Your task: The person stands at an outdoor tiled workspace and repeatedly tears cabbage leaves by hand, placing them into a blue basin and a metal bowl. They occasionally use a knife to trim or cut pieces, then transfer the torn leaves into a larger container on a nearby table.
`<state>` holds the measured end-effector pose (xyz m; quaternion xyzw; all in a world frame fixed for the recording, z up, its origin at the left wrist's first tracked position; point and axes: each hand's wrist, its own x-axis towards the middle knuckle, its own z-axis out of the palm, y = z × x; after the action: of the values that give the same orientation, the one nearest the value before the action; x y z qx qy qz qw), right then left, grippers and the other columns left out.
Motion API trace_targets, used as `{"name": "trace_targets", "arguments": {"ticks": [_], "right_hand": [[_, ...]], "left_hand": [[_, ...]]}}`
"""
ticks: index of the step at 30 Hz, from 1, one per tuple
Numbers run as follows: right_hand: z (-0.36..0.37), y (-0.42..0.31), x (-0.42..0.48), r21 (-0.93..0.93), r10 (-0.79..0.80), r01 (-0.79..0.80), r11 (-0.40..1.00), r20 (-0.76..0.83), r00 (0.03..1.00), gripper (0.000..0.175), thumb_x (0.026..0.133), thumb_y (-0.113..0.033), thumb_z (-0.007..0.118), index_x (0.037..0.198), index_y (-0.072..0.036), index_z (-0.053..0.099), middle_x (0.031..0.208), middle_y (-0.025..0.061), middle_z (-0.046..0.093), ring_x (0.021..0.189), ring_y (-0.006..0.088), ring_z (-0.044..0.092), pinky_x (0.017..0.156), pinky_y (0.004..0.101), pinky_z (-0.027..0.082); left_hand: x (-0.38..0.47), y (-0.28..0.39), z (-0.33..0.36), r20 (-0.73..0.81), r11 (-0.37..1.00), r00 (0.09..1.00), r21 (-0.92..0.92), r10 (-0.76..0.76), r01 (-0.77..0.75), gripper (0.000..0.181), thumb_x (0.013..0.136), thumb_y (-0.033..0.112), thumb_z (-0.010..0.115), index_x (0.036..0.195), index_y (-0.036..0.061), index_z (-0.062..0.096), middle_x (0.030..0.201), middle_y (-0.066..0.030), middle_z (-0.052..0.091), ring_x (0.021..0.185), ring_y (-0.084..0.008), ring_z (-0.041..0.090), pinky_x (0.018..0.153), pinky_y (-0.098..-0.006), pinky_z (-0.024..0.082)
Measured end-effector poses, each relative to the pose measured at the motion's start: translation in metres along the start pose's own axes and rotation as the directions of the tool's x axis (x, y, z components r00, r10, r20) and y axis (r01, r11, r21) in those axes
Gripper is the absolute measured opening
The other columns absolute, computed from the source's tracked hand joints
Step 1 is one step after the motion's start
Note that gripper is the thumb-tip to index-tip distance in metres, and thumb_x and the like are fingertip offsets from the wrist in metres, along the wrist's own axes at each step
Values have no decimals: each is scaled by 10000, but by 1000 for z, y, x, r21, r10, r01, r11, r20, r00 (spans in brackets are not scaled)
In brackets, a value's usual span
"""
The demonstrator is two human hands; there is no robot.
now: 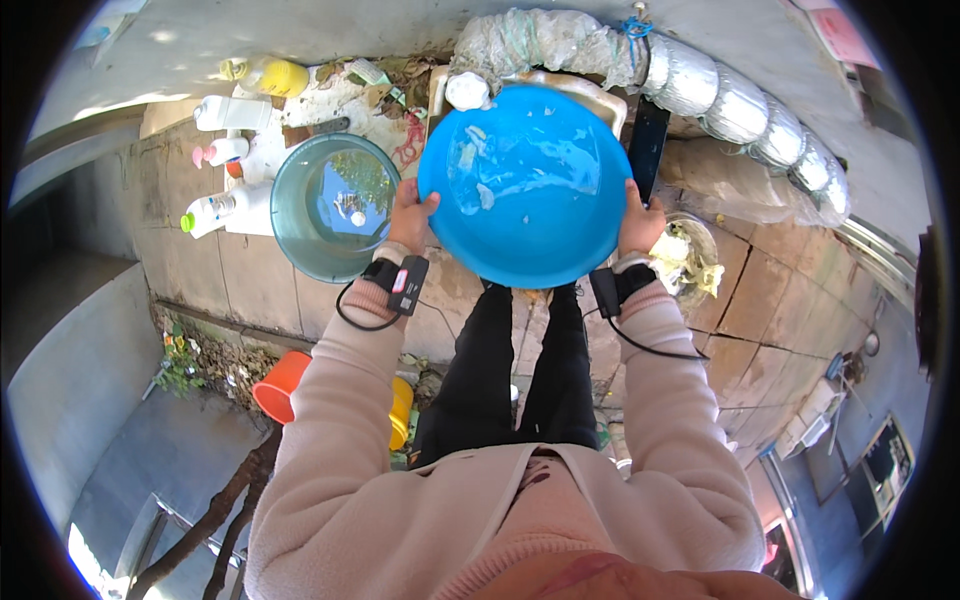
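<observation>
A round blue plastic basin [525, 240] is held in front of me between both hands. My left hand [411, 217] grips its left rim, thumb on top, and my right hand [639, 221] grips the rim on the right. Wet streaks and a few pale scraps lie on the basin's bottom. Just left of my left hand stands a green plastic tub [285, 225] of water that reflects sky and leaves. Beside my right hand, a bowl [699, 300] holds pale leafy scraps. Part of a white sink or trough [611, 105] shows behind the blue basin.
Several bottles, among them a yellow one [283, 77] and a white one with a green cap [229, 208], are at the left. A foil-wrapped pipe [690, 79] runs along the wall. An orange bucket [283, 386] and a yellow container [401, 412] lie lower left, on or near the ground.
</observation>
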<state>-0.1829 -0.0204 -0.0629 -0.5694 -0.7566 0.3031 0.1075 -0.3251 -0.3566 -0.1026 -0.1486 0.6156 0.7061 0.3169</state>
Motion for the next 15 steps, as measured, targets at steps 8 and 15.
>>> {"name": "trace_targets", "arguments": {"ticks": [8, 15], "right_hand": [[-26, -12, -13, 126, 47, -45, 991, -11, 999, 498, 823, -359, 755, 953, 106, 634, 783, 199, 659, 697, 275, 603, 685, 419, 485], [-26, -20, -9, 184, 50, -53, 982, 22, 999, 473, 824, -366, 731, 934, 83, 633, 788, 194, 656, 707, 286, 606, 688, 413, 480]], "left_hand": [[4, 49, -2, 86, 957, 957, 120, -276, 265, 278, 924, 74, 660, 1163, 18, 529, 1054, -79, 658, 904, -194, 649, 787, -320, 540], [20, 76, -1, 109, 941, 937, 101, -332, 322, 267, 925, 97, 653, 1152, -11, 563, 1042, -112, 681, 904, -208, 674, 799, -334, 556]]}}
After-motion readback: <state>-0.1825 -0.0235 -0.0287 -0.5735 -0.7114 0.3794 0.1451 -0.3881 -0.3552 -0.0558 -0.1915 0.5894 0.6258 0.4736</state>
